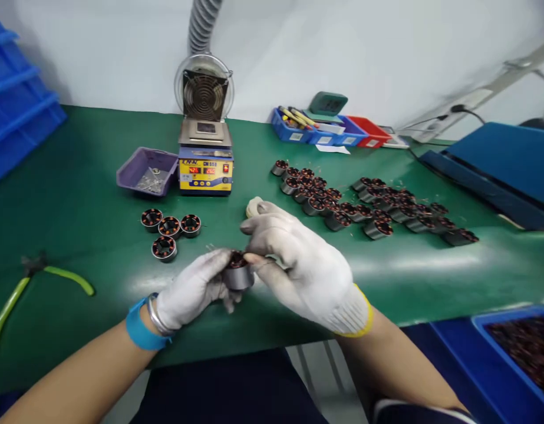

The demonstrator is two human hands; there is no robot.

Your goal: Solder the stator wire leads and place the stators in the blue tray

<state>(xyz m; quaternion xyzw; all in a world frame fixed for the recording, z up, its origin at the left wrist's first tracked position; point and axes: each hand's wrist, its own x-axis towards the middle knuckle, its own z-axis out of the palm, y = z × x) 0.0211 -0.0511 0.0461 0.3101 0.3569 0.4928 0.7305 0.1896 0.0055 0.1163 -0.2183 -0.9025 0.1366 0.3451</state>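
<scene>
My left hand point(196, 287), in a white glove, is wrapped round a motor stator point(239, 277), a short metal cylinder with copper windings inside. It is held upright just above the green table near its front edge. My right hand point(305, 265), also gloved, has its thumb and a fingertip pinched together at the stator's upper right rim. What the pinch holds is too small and blurred to tell. Behind the right fingertips lies a small cream-coloured object point(254, 207), partly hidden. Several more stators point(164, 248) stand in a small group to the left, beyond my left hand.
Many stators point(313, 204) stand in rows at right. A yellow-fronted solder pot point(205, 176) with a fan is at the back, beside a purple tray point(141, 152). Green-handled cutters point(68, 277) lie left. Blue bins point(19, 100) are stacked far left; a blue crate point(488, 330) sits lower right.
</scene>
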